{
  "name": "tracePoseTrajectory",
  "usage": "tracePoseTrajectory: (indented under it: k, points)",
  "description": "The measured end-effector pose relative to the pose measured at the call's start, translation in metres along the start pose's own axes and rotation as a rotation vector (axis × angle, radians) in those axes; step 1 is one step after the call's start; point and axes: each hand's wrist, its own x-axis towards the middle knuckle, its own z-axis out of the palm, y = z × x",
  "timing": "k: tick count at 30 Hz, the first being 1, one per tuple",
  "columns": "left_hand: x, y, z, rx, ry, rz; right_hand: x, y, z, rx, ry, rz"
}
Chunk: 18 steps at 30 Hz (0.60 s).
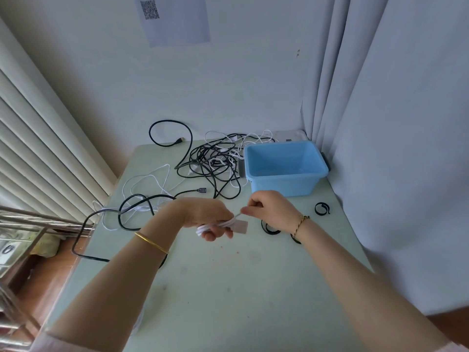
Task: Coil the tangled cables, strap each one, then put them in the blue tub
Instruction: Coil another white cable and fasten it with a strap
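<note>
Above the middle of the pale green table (228, 288), my left hand (205, 217) grips a coiled white cable (215, 226) with a flat white plug end. My right hand (269, 208) pinches the thin white end of that cable just right of the coil. An empty blue tub (286, 166) stands at the back right. A tangle of black and white cables (215, 163) lies left of the tub. More loose black and white cable (137, 207) trails off the table's left edge. Black straps (321, 209) lie curled at the right, one partly hidden under my right wrist (269, 229).
A wall with a taped paper sheet (175, 19) backs the table. A curtain (396, 123) hangs close on the right. On the left are window blinds (38, 148) and a metal rack (30, 224) over a wooden floor.
</note>
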Motion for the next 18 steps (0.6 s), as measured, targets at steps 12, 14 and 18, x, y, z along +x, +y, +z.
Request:
tracePoseTrajectory:
  k: [12,14,18]
  points:
    - [0.023,-0.002,-0.009,-0.813,0.621,0.358,-0.026,-0.035,0.026,0.66,-0.278,0.027]
    - [0.02,-0.001,-0.013,-1.03,0.45,0.474,-0.026,-0.029,0.035,0.648,-0.333,0.033]
    - [0.006,0.0,-0.01,-1.004,0.14,0.558,-0.021,-0.017,0.038,0.52,-0.303,0.031]
